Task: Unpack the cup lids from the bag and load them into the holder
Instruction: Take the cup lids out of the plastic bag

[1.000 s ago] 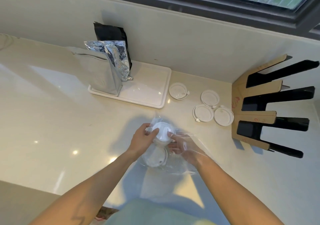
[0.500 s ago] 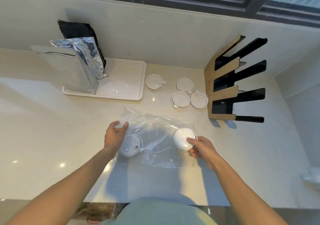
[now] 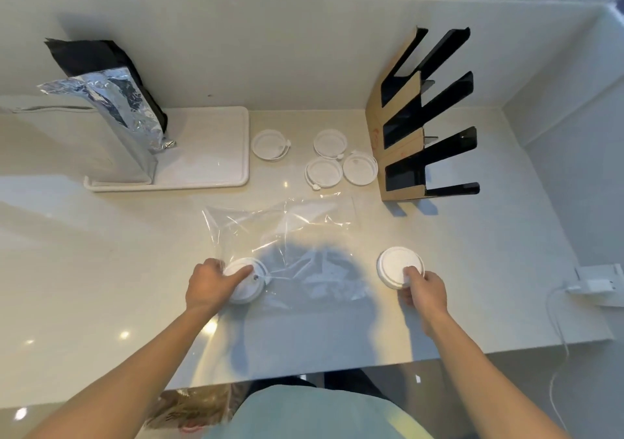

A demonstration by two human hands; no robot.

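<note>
Centrally, clear plastic bag (image 3: 287, 236) lying flat and crumpled on pale countertop (image 3: 84, 269). Left hand (image 3: 207, 286) resting on white lid (image 3: 248, 281) at the bag's near left corner, fingers pressed onto its top; whether that lid sits inside or on the film not determinable. Right hand (image 3: 422, 290) beyond the bag's right edge, pinching near rim of second white lid (image 3: 398, 269), thumb on top; this lid clear of the film, whether touching the counter not determinable. Farther back, four loose lids lying flat: single lid (image 3: 270, 144) just beside white tray (image 3: 209, 154), and cluster of three lids (image 3: 341, 160) near the base of the holder (image 3: 401, 141). Holder upright against the wall, cardboard-faced with black slotted arms, slots showing no lids. On the tray, left portion, silver foil pouch (image 3: 111, 124) with black pouch (image 3: 98, 60) behind it, both upright. At far right, white charger (image 3: 594, 281) with cable trailing over counter edge.
</note>
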